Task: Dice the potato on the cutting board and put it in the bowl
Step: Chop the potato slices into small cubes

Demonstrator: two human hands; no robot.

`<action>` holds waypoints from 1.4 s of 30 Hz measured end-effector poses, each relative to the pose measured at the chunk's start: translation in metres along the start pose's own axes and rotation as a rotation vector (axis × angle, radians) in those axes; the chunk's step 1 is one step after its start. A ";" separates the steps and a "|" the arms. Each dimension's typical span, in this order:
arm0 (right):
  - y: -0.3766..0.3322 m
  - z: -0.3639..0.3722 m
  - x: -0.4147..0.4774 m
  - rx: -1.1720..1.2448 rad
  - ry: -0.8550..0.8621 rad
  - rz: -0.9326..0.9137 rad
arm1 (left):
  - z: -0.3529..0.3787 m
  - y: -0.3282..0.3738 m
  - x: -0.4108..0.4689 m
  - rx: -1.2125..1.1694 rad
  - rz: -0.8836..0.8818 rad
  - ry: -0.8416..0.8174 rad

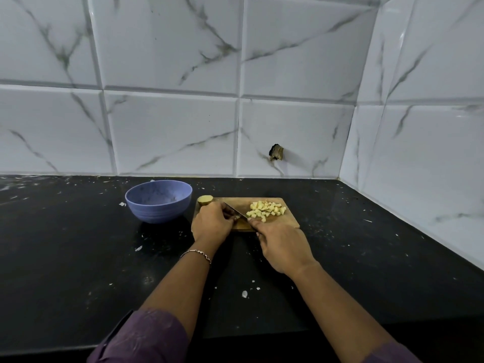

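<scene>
Both hands meet over the near left part of the cutting board [286, 221], just below the middle of the frame. The right hand [282, 247] is closed around the handle of a knife [235, 211]. Its blade slants up and to the left, ending beside the left hand's knuckles. The left hand [212, 222] lies knuckles-up on the board with its fingers curled down against the blade. It may be pinning a piece of potato there, but whatever is under the fingertips is hidden, so its hold cannot be told.

The diced potato [265, 211] lies as a loose heap of pale yellow cubes on the far right part of the board, just beyond the blade and apart from both hands. A rounded potato end [205, 199], cut face up, sits at the board's far left corner, just above the left hand.

The board is wooden and lies flat on a black countertop [78, 244] flecked with white scraps. A blue-violet bowl [157, 212] stands upright to the left of the board, near it but not touching; no potato shows inside.

A thin bracelet [196, 254] circles the left wrist, and a purple sleeve [146, 336] covers the forearm at the lower left of the frame. Behind the counter rises a white tiled wall [170, 127] with grey veining. A small dark hole [275, 152] is broken into one tile, above the board.
</scene>
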State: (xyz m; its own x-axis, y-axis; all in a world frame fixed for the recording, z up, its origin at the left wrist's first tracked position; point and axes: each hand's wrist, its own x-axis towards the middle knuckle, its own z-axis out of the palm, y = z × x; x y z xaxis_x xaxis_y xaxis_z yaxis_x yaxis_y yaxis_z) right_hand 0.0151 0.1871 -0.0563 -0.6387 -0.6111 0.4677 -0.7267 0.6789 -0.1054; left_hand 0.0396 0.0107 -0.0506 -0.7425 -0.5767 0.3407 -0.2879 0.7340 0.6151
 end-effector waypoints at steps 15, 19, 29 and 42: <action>0.000 0.000 -0.001 0.054 0.014 0.016 | -0.009 -0.006 0.003 -0.025 0.024 -0.068; 0.002 0.001 -0.001 0.083 -0.007 0.021 | -0.008 -0.005 0.002 -0.009 0.019 -0.058; -0.001 0.002 0.001 0.081 -0.018 0.004 | -0.006 -0.003 0.002 0.038 -0.023 -0.069; -0.003 0.004 0.001 0.007 0.013 -0.023 | -0.005 0.001 -0.002 0.071 0.010 -0.016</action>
State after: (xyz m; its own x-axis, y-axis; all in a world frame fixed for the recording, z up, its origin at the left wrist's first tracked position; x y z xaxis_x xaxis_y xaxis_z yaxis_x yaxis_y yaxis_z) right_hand 0.0154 0.1833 -0.0587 -0.6186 -0.6209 0.4815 -0.7428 0.6619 -0.1008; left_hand 0.0436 0.0108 -0.0468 -0.7550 -0.5638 0.3348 -0.3223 0.7638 0.5592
